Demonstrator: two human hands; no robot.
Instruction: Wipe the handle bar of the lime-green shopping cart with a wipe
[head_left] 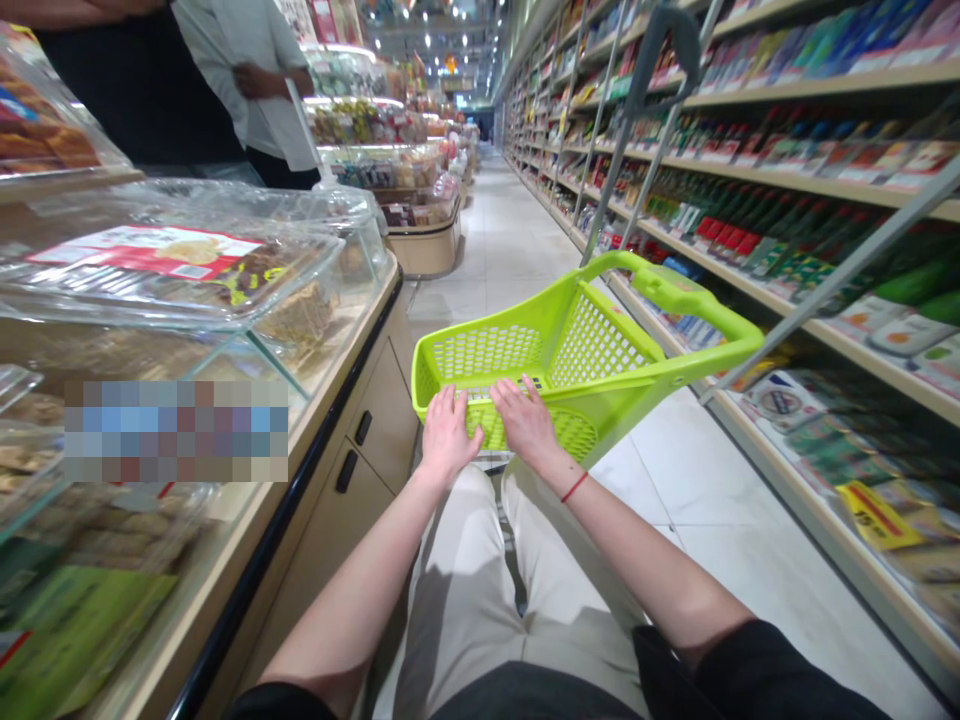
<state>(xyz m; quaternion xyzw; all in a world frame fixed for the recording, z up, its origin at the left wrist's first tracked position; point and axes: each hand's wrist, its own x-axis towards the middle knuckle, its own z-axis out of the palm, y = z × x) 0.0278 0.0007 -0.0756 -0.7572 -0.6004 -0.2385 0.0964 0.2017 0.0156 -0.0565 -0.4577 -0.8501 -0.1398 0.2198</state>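
A bright green plastic shopping basket (480, 350) with perforated walls stands in the aisle in front of my legs, its looped handle (720, 310) reaching to the right. On its near rim lies my left hand (448, 432), fingers bent over the edge and thumb pointing inward. Close beside it my right hand (525, 415) also grips the near rim, its fingers reaching over toward the inside. A thin red band (574, 488) circles my right wrist. Through the visible part of the basket I see no goods, though my hands and the near wall hide some of its floor.
At left runs a display counter (360, 330) with clear food packs (150, 250). Two people (247, 90) stand behind it. Stocked shelves (810, 180) line the right, with slanted grey bars (847, 280) before them. The tiled aisle (499, 210) stretches ahead.
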